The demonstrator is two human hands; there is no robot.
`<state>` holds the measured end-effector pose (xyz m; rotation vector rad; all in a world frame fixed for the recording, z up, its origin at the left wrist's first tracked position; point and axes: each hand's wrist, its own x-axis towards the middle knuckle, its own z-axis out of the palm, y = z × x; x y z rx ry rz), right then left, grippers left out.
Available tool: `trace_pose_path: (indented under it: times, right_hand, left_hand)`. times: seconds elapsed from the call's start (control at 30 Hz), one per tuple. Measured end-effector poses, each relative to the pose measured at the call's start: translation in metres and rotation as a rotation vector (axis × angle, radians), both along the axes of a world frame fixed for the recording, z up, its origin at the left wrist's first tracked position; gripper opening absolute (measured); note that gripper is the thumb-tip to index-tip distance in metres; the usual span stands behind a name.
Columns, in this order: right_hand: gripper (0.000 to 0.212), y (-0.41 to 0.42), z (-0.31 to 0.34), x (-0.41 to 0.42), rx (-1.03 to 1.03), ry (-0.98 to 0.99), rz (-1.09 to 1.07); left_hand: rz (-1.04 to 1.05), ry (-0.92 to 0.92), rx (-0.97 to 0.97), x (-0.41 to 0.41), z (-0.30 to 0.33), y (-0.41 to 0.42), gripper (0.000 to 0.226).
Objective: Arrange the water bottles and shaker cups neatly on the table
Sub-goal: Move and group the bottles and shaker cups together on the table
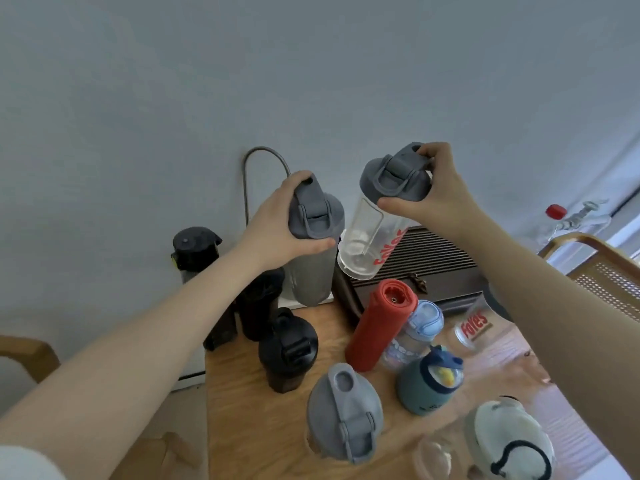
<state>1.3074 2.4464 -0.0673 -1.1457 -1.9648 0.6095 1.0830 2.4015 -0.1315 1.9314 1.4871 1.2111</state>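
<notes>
My left hand [277, 223] grips the grey lid of a frosted grey shaker cup [313, 271] at the table's far left. My right hand [436, 192] holds a clear shaker cup [367, 244] with red lettering by its grey lid, lifted and tilted above the table. On the wooden table [242, 410] stand a red bottle [377, 327], a black shaker [287, 351], a light blue bottle [415, 334], a teal bottle [429, 382], a grey-lidded shaker [346, 414] and a white-lidded bottle [509, 438].
A dark slatted box [426, 261] sits at the back of the table. A black bottle [194, 251] and other dark shakers [256, 306] stand at the left rear. A clear glass with red lettering [474, 330] lies right. A woven chair [602, 271] is at right.
</notes>
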Motion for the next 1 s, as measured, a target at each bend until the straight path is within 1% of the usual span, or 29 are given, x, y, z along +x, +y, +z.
trace_pose_path:
  times: [0.23, 0.4, 0.5, 0.57, 0.67, 0.8, 0.9, 1.0]
  right_hand:
    - [0.071, 0.043, -0.039, 0.001, -0.054, -0.164, 0.179]
    - [0.071, 0.061, -0.058, 0.009, -0.116, -0.148, 0.246]
    - [0.07, 0.066, -0.063, 0.014, -0.141, -0.145, 0.29]
    - [0.07, 0.07, -0.066, 0.018, -0.144, -0.141, 0.313]
    - [0.071, 0.075, -0.069, 0.024, -0.139, -0.134, 0.33]
    - [0.072, 0.08, -0.075, 0.031, -0.134, -0.131, 0.343]
    - [0.073, 0.082, -0.081, 0.033, -0.141, -0.126, 0.361]
    - [0.073, 0.08, -0.085, 0.033, -0.151, -0.12, 0.385]
  left_hand:
    - [0.04, 0.167, -0.143, 0.016, -0.039, 0.014, 0.092]
    - [0.108, 0.31, -0.269, 0.022, -0.054, 0.017, 0.094]
    - [0.113, 0.375, -0.36, 0.027, -0.061, 0.018, 0.095]
    - [0.129, 0.455, -0.389, 0.031, -0.066, 0.02, 0.095]
    - [0.178, 0.626, -0.387, 0.037, -0.07, 0.023, 0.096]
    - [0.259, 0.833, -0.317, 0.04, -0.065, 0.022, 0.097]
    - [0.315, 0.908, -0.273, 0.04, -0.063, 0.014, 0.097]
    - [0.266, 0.936, -0.265, 0.043, -0.065, 0.008, 0.097]
